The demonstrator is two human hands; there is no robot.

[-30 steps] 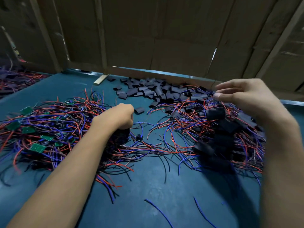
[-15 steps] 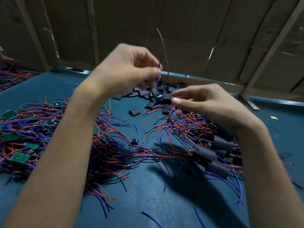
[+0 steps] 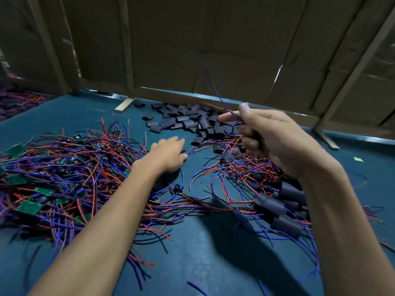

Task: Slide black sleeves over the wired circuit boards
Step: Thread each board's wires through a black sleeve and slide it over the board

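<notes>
Head view: my right hand point(image 3: 275, 139) pinches a board's wires point(image 3: 215, 90), raised.
Left hand point(image 3: 168, 155): spread, reaching toward the sleeves point(image 3: 192, 121).
Advice: I should take one sleeve only.

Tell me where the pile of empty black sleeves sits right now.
In the head view the pile of empty black sleeves lies at the table's far edge, centre, against the cardboard wall, beyond the left hand and just left of the raised right hand.

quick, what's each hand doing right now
Left hand: open, fingers stretched out low over the table between the wire piles, holding nothing.
Right hand: closed, pinching a blue wire that sticks up.
</notes>
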